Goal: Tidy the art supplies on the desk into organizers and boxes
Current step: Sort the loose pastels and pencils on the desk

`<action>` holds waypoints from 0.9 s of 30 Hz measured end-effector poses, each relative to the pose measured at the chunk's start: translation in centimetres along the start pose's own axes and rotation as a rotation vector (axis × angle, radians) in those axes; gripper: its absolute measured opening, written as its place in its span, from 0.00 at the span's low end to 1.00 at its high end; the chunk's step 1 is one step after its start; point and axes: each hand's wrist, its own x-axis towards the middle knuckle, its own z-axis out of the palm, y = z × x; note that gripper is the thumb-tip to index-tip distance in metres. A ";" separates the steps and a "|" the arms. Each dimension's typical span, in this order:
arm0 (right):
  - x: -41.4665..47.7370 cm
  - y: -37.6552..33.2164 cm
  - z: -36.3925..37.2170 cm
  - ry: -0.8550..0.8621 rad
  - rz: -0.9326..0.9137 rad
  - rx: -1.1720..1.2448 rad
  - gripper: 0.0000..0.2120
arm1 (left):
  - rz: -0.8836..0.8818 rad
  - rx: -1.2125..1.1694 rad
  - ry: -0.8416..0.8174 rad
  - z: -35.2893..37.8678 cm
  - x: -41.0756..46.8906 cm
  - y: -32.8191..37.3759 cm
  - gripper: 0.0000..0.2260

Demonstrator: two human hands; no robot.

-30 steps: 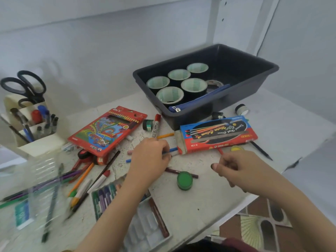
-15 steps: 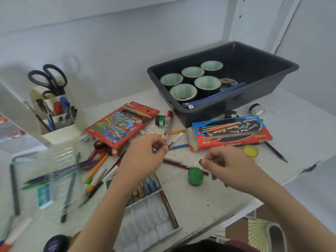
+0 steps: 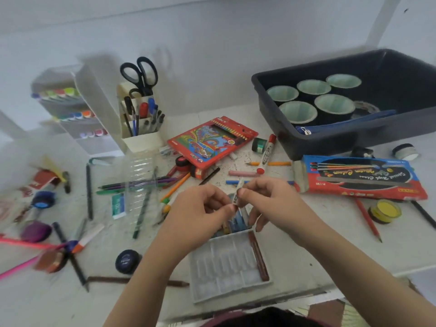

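Note:
My left hand (image 3: 200, 213) and my right hand (image 3: 271, 204) meet over the middle of the desk, both pinching a small white crayon stick (image 3: 238, 192). Directly below them lies a white plastic crayon tray (image 3: 226, 267), with several crayons at its far end and a brown one along its right side. A white pen holder (image 3: 141, 135) with scissors and pens stands at the back, beside a white drawer organizer (image 3: 77, 109) full of markers. A dark bin (image 3: 354, 135) at the back right holds several tape rolls and a blue pouch.
Loose pencils, markers and crayons lie scattered left of and behind my hands. A red colored-pencil box (image 3: 212, 142), a red marker (image 3: 267, 152), a watercolor box (image 3: 361, 178), a yellow paint pot (image 3: 384, 211) and a dark round pot (image 3: 127, 260) lie around. The desk edge runs close in front.
My left hand lifted the white stick off the desk and both hands came together over the crayon tray. The view swung left, revealing the drawer organizer.

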 end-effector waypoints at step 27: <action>-3.2 1.5 0.2 -0.183 0.015 -1.043 0.23 | -0.058 0.068 -0.147 0.1 1.0 -1.8 0.05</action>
